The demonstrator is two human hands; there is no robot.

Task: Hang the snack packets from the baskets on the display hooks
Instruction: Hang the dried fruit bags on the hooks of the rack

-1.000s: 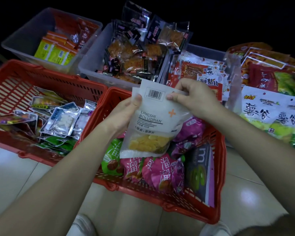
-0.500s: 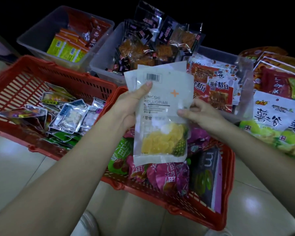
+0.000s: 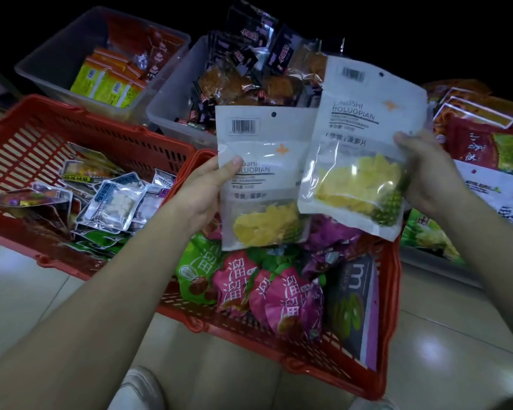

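Two white pineapple-slice pouches, the left packet [image 3: 261, 179] and the right packet [image 3: 365, 137], held one per hand above the near red basket [image 3: 367, 366].

The left hand [image 3: 203, 193] has its grip pinching the left packet at its left edge, thumb on the front. The right hand [image 3: 427, 176] has its grip clasped on the right packet's right edge, holding it higher and tilted, its lower left corner overlapping the other. Each pouch is flat and matte, with a clear window onto yellow slices, one barcode and one round hang hole near the top edge. The near basket is slotted plastic and holds glossy pink, purple and green bags. Open tiled floor [image 3: 42, 291] lies before its rim. A second red basket [image 3: 101, 134] of foil sachets sits just beside it, and two clear tubs [image 3: 57, 60] stand behind.
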